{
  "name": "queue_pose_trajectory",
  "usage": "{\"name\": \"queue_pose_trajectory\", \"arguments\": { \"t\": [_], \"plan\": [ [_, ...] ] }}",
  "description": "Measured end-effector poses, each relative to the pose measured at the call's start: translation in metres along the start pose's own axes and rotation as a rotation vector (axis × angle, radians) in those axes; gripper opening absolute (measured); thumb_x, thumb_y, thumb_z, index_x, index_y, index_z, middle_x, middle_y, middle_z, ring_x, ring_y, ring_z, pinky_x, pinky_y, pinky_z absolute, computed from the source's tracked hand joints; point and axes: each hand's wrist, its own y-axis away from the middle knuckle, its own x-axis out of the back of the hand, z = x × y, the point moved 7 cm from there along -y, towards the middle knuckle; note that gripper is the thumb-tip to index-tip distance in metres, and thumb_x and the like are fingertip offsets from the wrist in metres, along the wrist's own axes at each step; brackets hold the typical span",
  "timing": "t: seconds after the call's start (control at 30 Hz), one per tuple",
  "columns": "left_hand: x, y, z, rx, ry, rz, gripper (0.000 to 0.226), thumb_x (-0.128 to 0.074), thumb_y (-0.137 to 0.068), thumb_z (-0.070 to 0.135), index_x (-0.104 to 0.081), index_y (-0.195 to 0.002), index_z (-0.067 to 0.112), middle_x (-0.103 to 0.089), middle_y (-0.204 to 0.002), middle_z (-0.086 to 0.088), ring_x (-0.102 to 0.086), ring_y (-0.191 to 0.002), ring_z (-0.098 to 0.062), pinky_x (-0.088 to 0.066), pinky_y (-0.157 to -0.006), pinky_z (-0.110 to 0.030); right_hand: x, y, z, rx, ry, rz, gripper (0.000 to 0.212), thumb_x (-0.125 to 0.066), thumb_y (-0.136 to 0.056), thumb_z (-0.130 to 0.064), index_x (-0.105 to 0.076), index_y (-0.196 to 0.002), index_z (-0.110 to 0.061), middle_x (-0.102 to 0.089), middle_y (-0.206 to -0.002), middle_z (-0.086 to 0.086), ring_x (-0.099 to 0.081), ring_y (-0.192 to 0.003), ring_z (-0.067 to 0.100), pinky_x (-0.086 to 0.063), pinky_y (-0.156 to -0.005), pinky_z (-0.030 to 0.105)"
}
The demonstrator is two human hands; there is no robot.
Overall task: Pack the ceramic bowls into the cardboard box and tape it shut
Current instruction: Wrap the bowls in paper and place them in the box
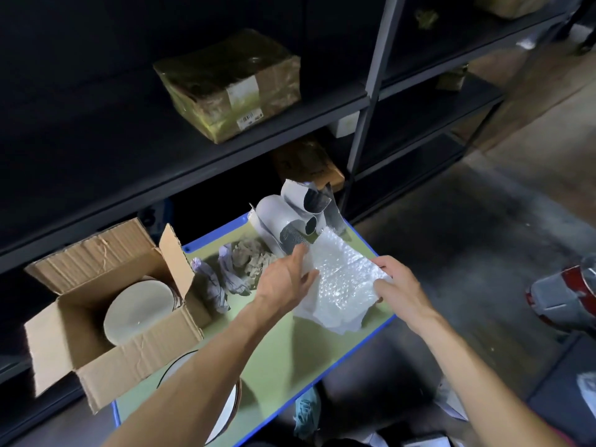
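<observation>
Step in hand, by the look of it: readying a bubble wrap sheet (338, 279) as padding. Open cardboard box (135, 366) on the bench (290, 350), flaps up, with one pale ceramic bowl (138, 312) already inside, tilted against a wall. Just at the near side of the box, a second bowl (227, 411), white with a dark rim, largely hidden under the left forearm. Well to the right of the box, past some crumpled paper (254, 261), the sheet itself, lying on more loose wrap.

At the left grip (285, 282), fingers nearly straight, laid on the sheet's box-side edge, clasping nothing. At the right grip (401, 285), thumb and fingers pinching the edge farthest from the box.

Take hold with both before lifting, keeping the sheet taut so as not to drag the loose layers beneath. Carry toward the box without sweeping the forearm across the rimmed bowl. Lay over the tilted bowl, or tuck down the box wall beside it, before adding more ceramic. Press lightly only: probably springy, likely to pop back up unless weighted. Fill leftover gaps with the paper.
</observation>
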Motion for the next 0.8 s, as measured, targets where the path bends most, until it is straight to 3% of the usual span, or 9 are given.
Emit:
{"name": "queue_pose_trajectory", "arguments": {
  "t": [0.07,0.17,0.27,0.37,0.5,0.6,0.67,0.7,0.8],
  "plan": [
    [0.005,0.006,-0.002,0.015,0.039,0.041,0.029,-0.057,-0.097,0.039,-0.044,-0.108,0.015,-0.063,-0.080,-0.006,-0.062,-0.074,-0.034,-0.049,-0.064,-0.040,-0.002,0.002,-0.007,0.019,-0.008,-0.017,0.041,-0.048,-0.081,-0.003,-0.065,-0.104,-0.033,-0.070,-0.100,-0.011,-0.063,-0.074,0.012,-0.051,-0.073,0.030],
    [0.014,0.023,-0.009,0.085,0.158,0.067,0.027,-0.059,-0.095,0.027,-0.037,-0.084,0.016,-0.045,-0.064,-0.001,-0.052,-0.065,-0.035,-0.033,-0.055,-0.035,-0.007,0.005,-0.014,0.057,-0.058,-0.029,0.033,-0.056,-0.087,-0.011,-0.065,-0.109,-0.033,-0.068,-0.094,-0.004,-0.059,-0.065,0.003,-0.048,-0.068,0.018],
    [0.023,0.042,-0.020,0.180,0.321,0.099,0.025,-0.058,-0.094,0.024,-0.039,-0.078,0.020,-0.044,-0.064,0.004,-0.042,-0.059,-0.018,-0.029,-0.051,-0.029,-0.021,0.006,-0.016,0.032,-0.216,-0.066,0.024,-0.068,-0.087,-0.024,-0.067,-0.110,-0.031,-0.066,-0.096,0.016,-0.065,-0.082,0.023,-0.051,-0.078,0.031],
    [0.029,0.058,-0.032,0.262,0.433,0.126,0.021,-0.057,-0.094,0.029,-0.045,-0.080,0.021,-0.053,-0.067,0.001,-0.043,-0.056,-0.011,-0.036,-0.053,-0.031,-0.042,0.012,-0.025,0.007,-0.329,-0.163,0.015,-0.067,-0.092,-0.018,-0.068,-0.107,-0.022,-0.073,-0.096,0.003,-0.071,-0.082,0.014,-0.053,-0.067,0.023],
    [0.038,0.082,-0.046,0.353,0.520,0.187,0.017,-0.057,-0.095,0.029,-0.049,-0.081,0.023,-0.058,-0.069,0.003,-0.047,-0.055,-0.003,-0.038,-0.052,-0.020,-0.070,0.020,-0.037,0.034,-0.198,-0.275,0.019,-0.063,-0.090,-0.014,-0.069,-0.107,-0.022,-0.076,-0.100,0.001,-0.072,-0.094,0.023,-0.055,-0.084,0.042],
    [0.045,0.102,-0.059,0.423,0.509,0.210,0.024,-0.059,-0.095,0.028,-0.048,-0.074,0.025,-0.055,-0.064,0.008,-0.048,-0.055,-0.001,-0.037,-0.051,-0.018,-0.081,0.022,-0.049,0.093,-0.054,-0.280,0.021,-0.062,-0.086,-0.029,-0.068,-0.103,-0.018,-0.074,-0.094,0.002,-0.068,-0.083,0.024,-0.051,-0.076,0.039],
    [0.048,0.117,-0.072,0.475,0.479,0.206,0.022,-0.059,-0.093,0.034,-0.053,-0.075,0.021,-0.060,-0.066,0.003,-0.051,-0.060,-0.013,-0.041,-0.056,-0.029,-0.088,0.022,-0.056,0.129,0.004,-0.279,0.047,-0.062,-0.078,-0.042,-0.059,-0.101,-0.001,-0.062,-0.081,0.016,-0.053,-0.069,0.033,-0.040,-0.066,0.036],
    [0.049,0.125,-0.079,0.495,0.470,0.205,0.023,-0.059,-0.092,0.035,-0.055,-0.075,0.020,-0.061,-0.066,0.003,-0.053,-0.061,-0.016,-0.043,-0.058,-0.030,-0.091,0.021,-0.058,0.143,0.019,-0.280,0.055,-0.063,-0.076,-0.044,-0.054,-0.098,0.005,-0.052,-0.074,0.013,-0.045,-0.064,0.028,-0.035,-0.065,0.035],
    [0.057,0.151,-0.092,0.527,0.470,0.222,0.018,-0.059,-0.091,0.029,-0.061,-0.074,0.023,-0.066,-0.065,0.006,-0.061,-0.063,-0.013,-0.051,-0.065,-0.034,-0.105,0.020,-0.067,0.178,0.062,-0.308,0.038,-0.066,-0.086,-0.033,-0.049,-0.081,0.002,-0.038,-0.069,0.002,-0.035,-0.062,0.017,-0.028,-0.062,0.035]
  ]
}}
